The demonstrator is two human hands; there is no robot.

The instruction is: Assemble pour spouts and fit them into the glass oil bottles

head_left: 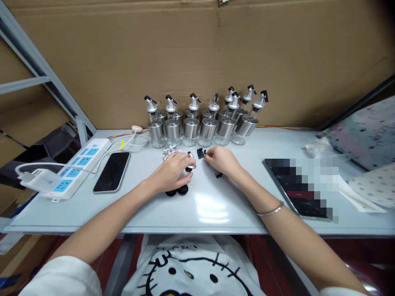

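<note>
My left hand (173, 172) is closed around a silver bottle pourer spout (191, 166) with a black stopper end, held just above the table. Over to the right, my right hand (227, 160) is bent down with its fingertips pinched at a small black piece, beside a little pile of black plastic pieces (200, 153). Another black piece (219, 175) lies under the right wrist. Several loose silver spout parts (169, 150) sit behind the left hand, partly covered by it. Black round stoppers (182, 189) lie below the left palm.
Glass and steel oil bottles (191, 130), several with spouts fitted, stand in rows at the back against cardboard. At left are a phone (111, 172) and a power strip (77, 164) with a white cable. A dark tablet-like device (284, 185) lies at right, near patterned bags (367, 123).
</note>
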